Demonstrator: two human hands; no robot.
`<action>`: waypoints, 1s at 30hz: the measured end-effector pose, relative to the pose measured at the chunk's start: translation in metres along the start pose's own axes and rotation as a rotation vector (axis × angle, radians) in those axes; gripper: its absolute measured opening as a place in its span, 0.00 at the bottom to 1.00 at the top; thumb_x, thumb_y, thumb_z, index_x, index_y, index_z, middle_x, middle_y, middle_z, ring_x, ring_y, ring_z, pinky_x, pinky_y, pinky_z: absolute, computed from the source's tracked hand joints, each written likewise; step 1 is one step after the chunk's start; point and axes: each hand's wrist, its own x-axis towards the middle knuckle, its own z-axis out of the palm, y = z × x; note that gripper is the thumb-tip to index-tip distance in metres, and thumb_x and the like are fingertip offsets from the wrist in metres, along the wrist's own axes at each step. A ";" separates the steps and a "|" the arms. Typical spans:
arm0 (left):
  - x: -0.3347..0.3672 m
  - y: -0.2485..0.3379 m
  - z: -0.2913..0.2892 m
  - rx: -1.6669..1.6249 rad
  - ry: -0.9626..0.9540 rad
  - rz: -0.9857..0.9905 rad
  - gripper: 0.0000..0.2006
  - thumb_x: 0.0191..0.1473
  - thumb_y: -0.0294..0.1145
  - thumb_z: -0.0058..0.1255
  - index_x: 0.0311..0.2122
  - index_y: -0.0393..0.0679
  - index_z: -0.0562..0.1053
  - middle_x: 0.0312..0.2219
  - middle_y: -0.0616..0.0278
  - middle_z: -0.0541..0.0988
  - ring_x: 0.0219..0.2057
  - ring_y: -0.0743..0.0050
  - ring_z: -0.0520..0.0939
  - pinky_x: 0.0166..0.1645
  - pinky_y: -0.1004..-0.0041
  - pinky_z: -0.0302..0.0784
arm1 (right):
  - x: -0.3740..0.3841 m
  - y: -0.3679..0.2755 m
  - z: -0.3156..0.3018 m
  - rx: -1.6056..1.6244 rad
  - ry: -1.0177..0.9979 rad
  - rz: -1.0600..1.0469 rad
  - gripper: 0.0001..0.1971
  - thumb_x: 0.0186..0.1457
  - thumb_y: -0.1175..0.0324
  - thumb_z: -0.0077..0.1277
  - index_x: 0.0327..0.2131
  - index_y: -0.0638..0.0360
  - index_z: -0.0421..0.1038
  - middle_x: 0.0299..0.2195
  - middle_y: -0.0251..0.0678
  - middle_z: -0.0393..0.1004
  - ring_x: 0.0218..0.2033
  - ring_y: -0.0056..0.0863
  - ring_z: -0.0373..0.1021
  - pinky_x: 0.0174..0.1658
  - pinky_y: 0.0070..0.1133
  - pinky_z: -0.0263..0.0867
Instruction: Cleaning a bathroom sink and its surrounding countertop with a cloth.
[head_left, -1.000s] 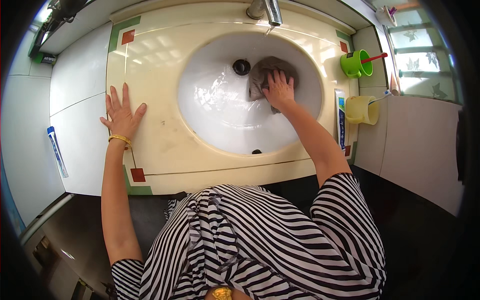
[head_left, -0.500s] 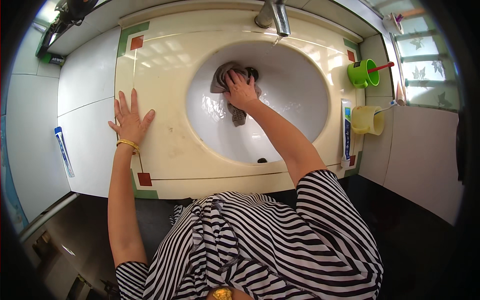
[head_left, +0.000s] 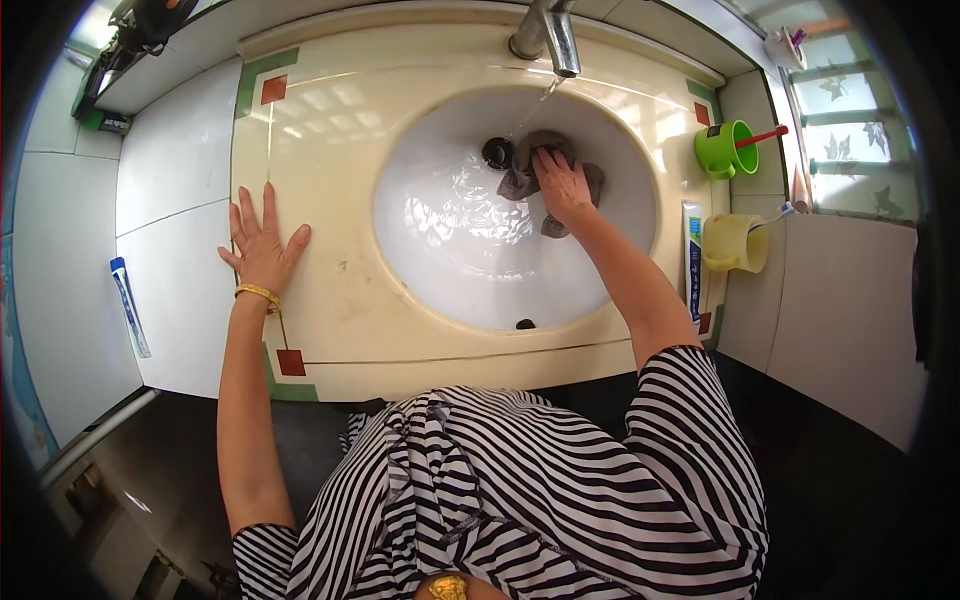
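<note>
A wet grey-brown cloth [head_left: 518, 182] lies bunched against the white sink basin [head_left: 450, 285], just right of the dark drain [head_left: 496, 153]. My right hand [head_left: 566, 190] is on top of it, its fingers pressed into the folds and partly hidden there. A thin stream of water falls from the metal faucet [head_left: 552, 40] close to the cloth. With fingers spread, my left hand [head_left: 265, 250] lies flat on the cream countertop [head_left: 335, 220] left of the basin, holding nothing. A gold bracelet circles that wrist.
Along the right side stand a green cup [head_left: 722, 150] with a red-handled toothbrush and a yellow cup [head_left: 728, 243] with another toothbrush. A toothpaste tube [head_left: 692, 260] lies beside them. At far left a blue-and-white narrow pack [head_left: 130, 308] rests on white tile.
My right hand has slid the cloth rightward across the basin, from left of the drain to its right, uncovering the drain. My left hand stays in place.
</note>
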 end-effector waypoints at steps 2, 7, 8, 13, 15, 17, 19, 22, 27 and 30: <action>-0.001 0.001 -0.001 -0.003 0.009 0.008 0.42 0.43 0.67 0.38 0.61 0.59 0.43 0.61 0.62 0.33 0.61 0.55 0.31 0.53 0.34 0.27 | 0.001 -0.015 0.001 0.011 -0.006 0.105 0.19 0.48 0.70 0.40 0.47 0.56 0.62 0.51 0.30 0.59 0.48 0.28 0.58 0.45 0.34 0.57; -0.001 -0.001 -0.002 -0.014 0.003 -0.005 0.42 0.44 0.67 0.38 0.61 0.59 0.43 0.61 0.61 0.33 0.61 0.54 0.32 0.53 0.34 0.27 | -0.008 -0.085 -0.011 0.355 -0.103 0.040 0.22 0.43 0.72 0.44 0.47 0.57 0.62 0.52 0.36 0.58 0.49 0.32 0.57 0.48 0.30 0.54; 0.000 -0.001 -0.001 -0.008 0.002 -0.005 0.42 0.44 0.67 0.38 0.61 0.59 0.43 0.61 0.61 0.33 0.61 0.54 0.32 0.52 0.34 0.27 | -0.009 -0.097 -0.012 0.409 -0.049 0.010 0.22 0.43 0.72 0.44 0.46 0.57 0.62 0.52 0.36 0.59 0.48 0.32 0.58 0.48 0.29 0.54; 0.002 -0.004 0.004 0.030 0.038 0.010 0.41 0.44 0.66 0.38 0.61 0.62 0.43 0.61 0.63 0.33 0.62 0.56 0.33 0.52 0.33 0.30 | 0.032 -0.113 -0.009 0.465 0.063 -0.002 0.28 0.40 0.72 0.47 0.51 0.59 0.57 0.53 0.38 0.57 0.51 0.35 0.55 0.49 0.31 0.53; 0.001 -0.003 0.004 0.017 0.034 0.013 0.41 0.44 0.66 0.38 0.61 0.62 0.43 0.61 0.63 0.33 0.62 0.55 0.33 0.52 0.33 0.31 | 0.055 -0.109 -0.005 0.436 0.081 0.255 0.30 0.38 0.72 0.49 0.50 0.62 0.56 0.52 0.40 0.58 0.52 0.35 0.55 0.49 0.32 0.54; 0.001 -0.002 0.002 0.021 0.034 0.010 0.41 0.44 0.66 0.38 0.61 0.62 0.43 0.61 0.63 0.33 0.62 0.56 0.33 0.52 0.33 0.31 | 0.061 -0.113 -0.006 0.438 0.086 0.294 0.30 0.38 0.72 0.49 0.49 0.63 0.56 0.51 0.41 0.58 0.51 0.36 0.55 0.47 0.32 0.55; 0.001 -0.001 0.001 0.020 0.037 0.004 0.41 0.44 0.66 0.39 0.61 0.61 0.43 0.61 0.63 0.33 0.62 0.56 0.33 0.52 0.33 0.31 | 0.062 -0.110 -0.009 0.436 0.094 0.329 0.30 0.37 0.72 0.50 0.49 0.63 0.56 0.50 0.41 0.58 0.51 0.37 0.56 0.46 0.32 0.57; 0.001 -0.001 -0.002 0.013 0.016 0.004 0.42 0.44 0.66 0.39 0.61 0.61 0.43 0.61 0.63 0.33 0.62 0.55 0.33 0.52 0.33 0.31 | 0.057 -0.098 -0.011 0.483 -0.051 0.216 0.27 0.37 0.73 0.49 0.47 0.63 0.59 0.46 0.43 0.63 0.46 0.39 0.63 0.42 0.32 0.61; -0.002 0.003 -0.005 -0.013 -0.018 0.000 0.42 0.44 0.66 0.39 0.61 0.58 0.43 0.61 0.60 0.32 0.61 0.55 0.31 0.52 0.33 0.28 | 0.034 -0.060 -0.012 1.067 0.033 0.555 0.17 0.37 0.74 0.45 0.37 0.64 0.66 0.27 0.45 0.71 0.35 0.40 0.69 0.39 0.28 0.64; -0.003 0.000 -0.005 -0.011 -0.010 0.000 0.42 0.44 0.66 0.39 0.61 0.58 0.43 0.61 0.61 0.32 0.61 0.55 0.31 0.52 0.33 0.28 | 0.034 -0.033 -0.015 1.201 0.353 0.976 0.16 0.38 0.74 0.45 0.36 0.65 0.66 0.30 0.46 0.71 0.34 0.40 0.68 0.40 0.28 0.63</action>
